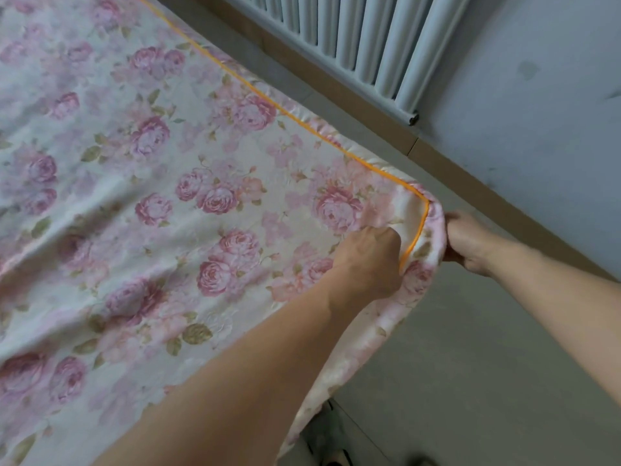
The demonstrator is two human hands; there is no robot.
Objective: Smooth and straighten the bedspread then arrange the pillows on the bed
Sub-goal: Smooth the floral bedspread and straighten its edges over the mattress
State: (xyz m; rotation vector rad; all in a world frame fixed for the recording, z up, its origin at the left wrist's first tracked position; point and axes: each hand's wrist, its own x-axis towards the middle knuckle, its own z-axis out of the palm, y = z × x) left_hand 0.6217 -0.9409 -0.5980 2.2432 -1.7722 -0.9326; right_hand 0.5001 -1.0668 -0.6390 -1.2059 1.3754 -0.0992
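A pale bedspread (161, 183) printed with pink roses covers the bed, with orange piping (416, 233) running along its far edge and round the near right corner. My left hand (373, 260) lies on top of the bedspread just inside that corner, fingers curled and pinching the fabric beside the piping. My right hand (467, 243) grips the bedspread's hanging edge at the outside of the same corner. Shallow wrinkles run across the cloth to the left. No pillow is in view.
A white ribbed radiator (363, 45) hangs on the wall behind the bed, above a brown skirting board (470, 173). Grey floor (470, 364) lies to the right of the bed. Dark footwear (336, 449) shows at the bottom edge.
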